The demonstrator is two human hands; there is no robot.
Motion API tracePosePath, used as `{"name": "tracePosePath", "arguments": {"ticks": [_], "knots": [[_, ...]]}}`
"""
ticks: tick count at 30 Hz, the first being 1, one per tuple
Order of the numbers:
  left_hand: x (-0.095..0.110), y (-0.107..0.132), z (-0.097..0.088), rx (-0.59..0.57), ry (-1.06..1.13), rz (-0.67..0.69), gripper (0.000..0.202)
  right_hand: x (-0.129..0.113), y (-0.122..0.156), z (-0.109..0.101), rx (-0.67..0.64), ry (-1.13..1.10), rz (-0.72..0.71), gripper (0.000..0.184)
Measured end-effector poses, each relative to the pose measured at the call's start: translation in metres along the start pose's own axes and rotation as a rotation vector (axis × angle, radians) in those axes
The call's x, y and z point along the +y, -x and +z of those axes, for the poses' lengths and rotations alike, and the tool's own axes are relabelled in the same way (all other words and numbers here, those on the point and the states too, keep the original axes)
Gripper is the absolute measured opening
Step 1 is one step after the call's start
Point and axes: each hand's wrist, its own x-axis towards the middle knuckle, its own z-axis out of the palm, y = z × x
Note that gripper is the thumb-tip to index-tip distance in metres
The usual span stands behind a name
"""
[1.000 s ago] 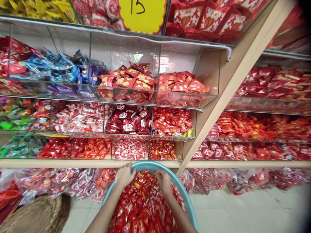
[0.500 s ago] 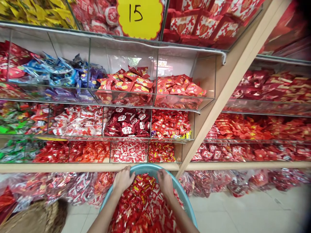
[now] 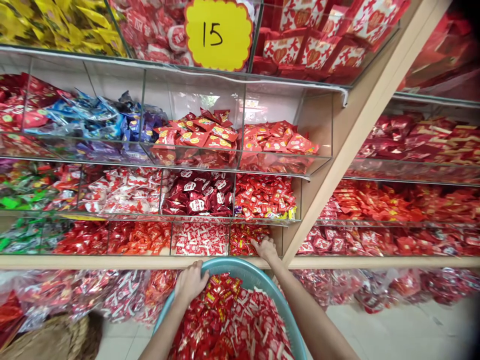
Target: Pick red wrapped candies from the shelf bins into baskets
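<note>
A blue-green plastic basin [image 3: 162, 315] full of wrapped candies stands low in front of me. My left hand [image 3: 190, 284] grips its far left rim, fingers curled over the edge and thumb to the inside. Beyond the rim, my right hand [image 3: 264, 248] is at the front of a bottom-row compartment of small red-and-yellow candies [image 3: 243, 239]. Its thumb and fingers are apart, with nothing visible between them. Inside the basin, red-and-yellow candies [image 3: 221, 295] lie at the far side, and red-and-white candies [image 3: 258, 320] lie toward the right.
Clear-walled compartments of wrapped candies rise in tiers ahead. A wooden upright [image 3: 369, 125] slants between two shelf sections. Bagged candies [image 3: 127, 295] sit beneath the shelf's wooden front edge [image 3: 93, 262]. A yellow price card [image 3: 219, 35] reads 15. A brown woven item [image 3: 56, 335] is at lower left.
My right hand has moved from above the candies in the basin, forward and up, to the bottom-row compartment. My left hand has stayed on the rim. The view has shifted slightly.
</note>
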Motion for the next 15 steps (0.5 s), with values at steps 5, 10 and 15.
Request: {"name": "tracePosePath", "arguments": {"ticks": [5, 10, 15], "knots": [[0.002, 0.001, -0.002, -0.001, -0.004, -0.02, 0.041, -0.007, -0.003, 0.011, 0.007, -0.012, 0.085, 0.068], [0.003, 0.002, -0.003, -0.005, 0.001, -0.032, 0.043, -0.006, -0.006, 0.012, -0.076, -0.022, 0.132, 0.076], [0.003, 0.002, -0.001, 0.0, 0.001, -0.026, 0.044, -0.002, -0.018, 0.008, -0.246, -0.062, 0.156, 0.094]]}}
